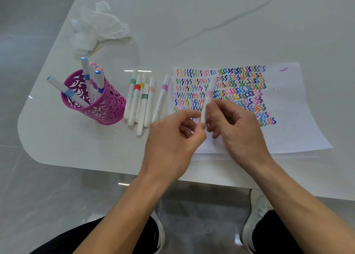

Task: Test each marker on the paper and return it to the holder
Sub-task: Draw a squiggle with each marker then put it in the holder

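Both hands grip white pink-banded marker (208,98): right hand (236,127) pinches mid-barrel, left hand (172,136) pinches near end; long axis points away, over squiggle-covered white paper (288,107).

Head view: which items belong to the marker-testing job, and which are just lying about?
Job:
- pink-banded marker, held by left hand and right hand
- paper with test squiggles
- purple holder
- stored markers standing in it
- loose markers between holder and paper

Lying about:
- crumpled tissue behind the holder
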